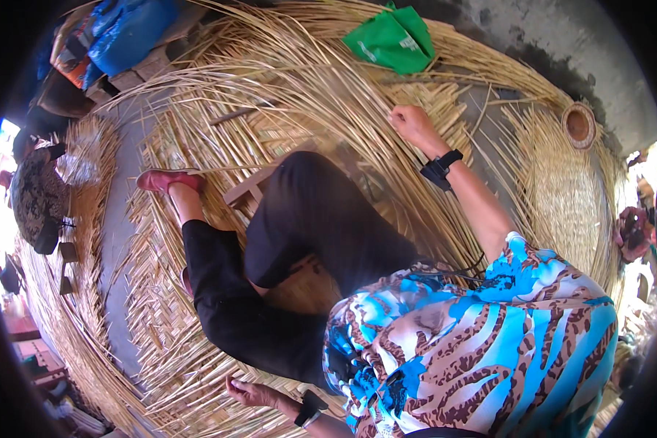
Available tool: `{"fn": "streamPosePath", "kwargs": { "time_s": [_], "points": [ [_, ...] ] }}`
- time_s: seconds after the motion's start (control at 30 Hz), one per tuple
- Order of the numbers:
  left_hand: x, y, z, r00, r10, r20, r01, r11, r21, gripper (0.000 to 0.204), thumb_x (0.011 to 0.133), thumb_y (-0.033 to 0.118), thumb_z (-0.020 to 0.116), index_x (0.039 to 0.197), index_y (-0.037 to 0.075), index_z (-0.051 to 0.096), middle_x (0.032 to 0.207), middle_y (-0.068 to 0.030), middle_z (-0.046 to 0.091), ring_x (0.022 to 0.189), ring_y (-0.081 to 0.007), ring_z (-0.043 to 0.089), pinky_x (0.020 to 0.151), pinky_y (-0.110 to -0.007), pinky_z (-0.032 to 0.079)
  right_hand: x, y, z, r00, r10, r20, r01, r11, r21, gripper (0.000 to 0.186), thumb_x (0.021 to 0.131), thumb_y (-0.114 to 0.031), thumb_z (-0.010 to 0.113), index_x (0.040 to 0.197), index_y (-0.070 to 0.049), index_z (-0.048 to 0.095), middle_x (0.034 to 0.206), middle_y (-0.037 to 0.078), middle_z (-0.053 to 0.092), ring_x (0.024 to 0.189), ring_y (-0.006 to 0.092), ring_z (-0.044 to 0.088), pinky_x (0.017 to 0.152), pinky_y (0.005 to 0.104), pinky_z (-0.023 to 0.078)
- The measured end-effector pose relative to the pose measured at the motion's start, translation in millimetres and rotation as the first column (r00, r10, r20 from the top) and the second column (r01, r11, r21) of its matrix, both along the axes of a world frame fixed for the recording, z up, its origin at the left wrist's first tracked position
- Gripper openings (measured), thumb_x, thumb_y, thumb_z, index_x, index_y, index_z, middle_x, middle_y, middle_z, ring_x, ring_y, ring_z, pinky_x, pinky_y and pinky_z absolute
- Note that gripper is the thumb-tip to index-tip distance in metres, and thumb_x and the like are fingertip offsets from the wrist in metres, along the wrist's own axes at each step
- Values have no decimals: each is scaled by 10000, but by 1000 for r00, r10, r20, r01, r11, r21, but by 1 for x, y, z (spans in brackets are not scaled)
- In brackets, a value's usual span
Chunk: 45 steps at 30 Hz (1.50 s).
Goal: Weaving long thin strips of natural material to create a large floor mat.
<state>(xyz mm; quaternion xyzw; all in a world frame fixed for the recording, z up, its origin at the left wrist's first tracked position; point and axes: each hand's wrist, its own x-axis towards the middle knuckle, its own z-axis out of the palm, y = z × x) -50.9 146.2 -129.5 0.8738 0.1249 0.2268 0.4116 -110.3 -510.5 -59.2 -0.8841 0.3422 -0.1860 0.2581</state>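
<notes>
I sit on a large mat of woven pale bamboo strips [197, 321], my black-trousered legs stretched to the left and a red shoe [169, 179] on one foot. My right hand [412, 124], with a black band on the wrist, reaches out to the far side with its fingers curled around loose bamboo strips [343, 109] at the mat's woven edge. My left hand [247, 393], also with a black wrist band, lies low beside my hip. Its fingers are stretched flat on the strips and it holds nothing.
Long loose strips fan out in arcs all around. A green bag [394, 40] lies on them at the far side, a small round woven basket [579, 125] at the right, and blue sacks [128, 29] at the upper left. A person in patterned clothing [36, 197] crouches at the left.
</notes>
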Motion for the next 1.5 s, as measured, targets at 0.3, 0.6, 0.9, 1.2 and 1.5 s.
{"fn": "streamPosePath", "kwargs": {
  "time_s": [0.3,0.6,0.9,1.2,1.5],
  "points": [
    [-23,-5,62,996,-57,-64,53,997,-58,250,1004,142,470,979,-61,613,938,-133,631,875,-224,591,838,-336,468,-32,42,-36,975,-147,-165,140,989,-52,251,851,-271,668,758,-49,600,801,158,650,809,372,625,714,482,477],
    [-12,-14,66,984,-157,-84,152,986,-68,269,997,179,495,967,-54,627,902,-124,654,846,-200,598,807,-329,471,-47,53,-36,961,-219,-167,208,975,-83,152,808,-143,605,730,-14,585,810,186,653,768,364,654,674,467,508],
    [13,-26,63,981,-175,-85,172,984,-37,187,970,126,514,929,-20,621,813,-83,618,750,-171,566,708,-301,473,-33,80,39,951,-175,256,-59,709,702,137,909,-172,564,899,-36,575,666,89,617,574,165,592,550,325,456],
    [21,-55,64,965,-231,-126,225,972,-62,183,969,128,517,925,-17,619,807,-78,614,742,-165,562,697,-295,469,-61,75,-7,999,52,10,-53,996,71,171,896,-178,530,881,-40,630,834,157,662,783,340,642,702,431,516],
    [28,-63,64,957,-241,-161,232,970,-71,179,968,130,521,920,-13,617,801,-73,610,734,-159,557,686,-289,464,-118,5,-42,934,-358,13,358,932,-62,147,877,-183,621,973,-74,639,920,140,650,750,336,643,693,408,515]
  ]
}}
